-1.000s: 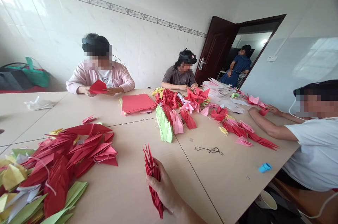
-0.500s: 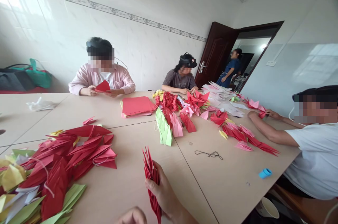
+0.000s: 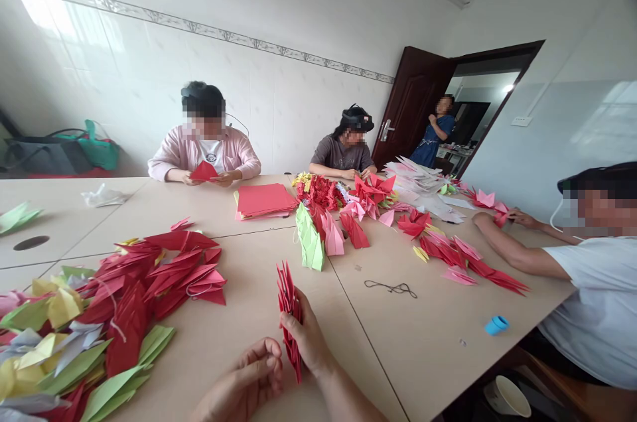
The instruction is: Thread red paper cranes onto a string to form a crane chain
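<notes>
Upright in my right hand (image 3: 311, 336) is a bundle of folded red paper pieces (image 3: 288, 319), its pointed tips fanning out at the top. The thumb presses on its near side and the fingers wrap behind it. Just left of the bundle is my left hand (image 3: 246, 375), its fingers curled in and the thumb close against them; whatever may be pinched there is too small to make out. Farther left lies a heap of folded red paper pieces (image 3: 132, 296) with white string loops. Green folded pieces (image 3: 154, 346) and yellow ones (image 3: 64, 302) lie beside it.
Across the table are a stack of red sheets (image 3: 266, 200), a green folded piece (image 3: 309, 239) and a white paper pile (image 3: 418, 176). A black cord (image 3: 391, 288) and blue cap (image 3: 496, 324) lie rightward. Co-workers sit opposite and at right; another person stands in the doorway.
My left hand has risen into fuller view beside the red bundle. The right hand still holds the bundle, slightly higher in view. The camera has turned slightly left.
</notes>
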Demonstrator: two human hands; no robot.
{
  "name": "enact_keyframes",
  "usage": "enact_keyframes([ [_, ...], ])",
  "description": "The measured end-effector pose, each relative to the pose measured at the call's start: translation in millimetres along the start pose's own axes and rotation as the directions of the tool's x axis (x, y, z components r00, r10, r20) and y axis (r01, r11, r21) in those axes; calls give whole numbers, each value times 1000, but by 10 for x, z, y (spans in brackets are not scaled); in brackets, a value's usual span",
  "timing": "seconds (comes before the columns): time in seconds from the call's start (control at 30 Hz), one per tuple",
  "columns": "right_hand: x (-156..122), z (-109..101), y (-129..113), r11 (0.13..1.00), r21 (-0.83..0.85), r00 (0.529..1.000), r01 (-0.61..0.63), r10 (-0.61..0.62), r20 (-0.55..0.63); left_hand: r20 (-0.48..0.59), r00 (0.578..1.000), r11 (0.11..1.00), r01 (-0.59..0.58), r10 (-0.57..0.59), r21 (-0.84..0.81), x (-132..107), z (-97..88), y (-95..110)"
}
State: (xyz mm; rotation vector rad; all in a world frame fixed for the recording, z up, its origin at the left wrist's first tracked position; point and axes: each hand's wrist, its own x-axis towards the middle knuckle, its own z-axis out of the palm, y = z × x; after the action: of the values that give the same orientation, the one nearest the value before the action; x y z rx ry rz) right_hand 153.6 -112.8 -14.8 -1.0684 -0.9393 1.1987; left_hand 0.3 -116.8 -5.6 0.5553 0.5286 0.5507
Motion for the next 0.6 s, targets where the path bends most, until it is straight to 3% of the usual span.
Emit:
enact_keyframes([
  [0.33, 42, -56, 30, 1000, -6, 999, 15, -15, 33, -39, 999, 1000, 22, -22, -15, 24, 32, 4],
  [0.6, -30, 12, -85, 1000, 9, 1000, -7, 7, 27, -90, 995, 998, 43, -46, -41, 28, 42, 22],
])
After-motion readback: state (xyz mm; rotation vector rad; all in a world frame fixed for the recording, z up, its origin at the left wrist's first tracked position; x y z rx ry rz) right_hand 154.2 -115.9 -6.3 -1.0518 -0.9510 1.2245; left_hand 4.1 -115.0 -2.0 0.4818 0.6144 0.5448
